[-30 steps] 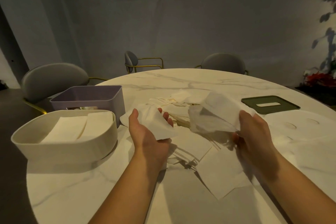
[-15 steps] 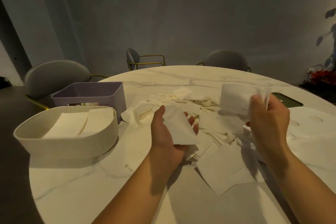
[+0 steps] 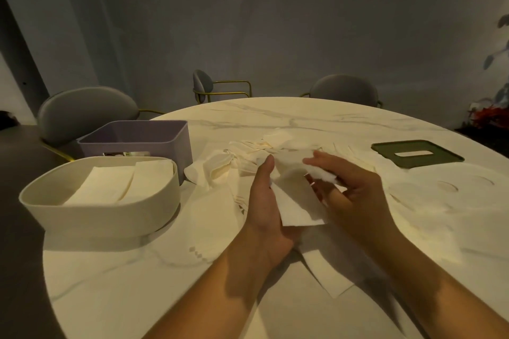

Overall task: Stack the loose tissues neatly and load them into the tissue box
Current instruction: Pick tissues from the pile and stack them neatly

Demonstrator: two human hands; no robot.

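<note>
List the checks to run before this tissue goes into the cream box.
1. Held tissue gripped by left hand and right hand: ok.
2. Held tissue flat and squared: not ok, bunched at the right hand's fingers.
3. Cream box open on top: ok.
4. Folded tissues inside lie flat, with room above: ok.
5. Loose pile cleared from the table: not ok.
6. Green lid off, set aside: ok.

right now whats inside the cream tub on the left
Two overlapping folded tissues lie inside the tub. How deep the pile goes is hidden by the top sheets.
</note>
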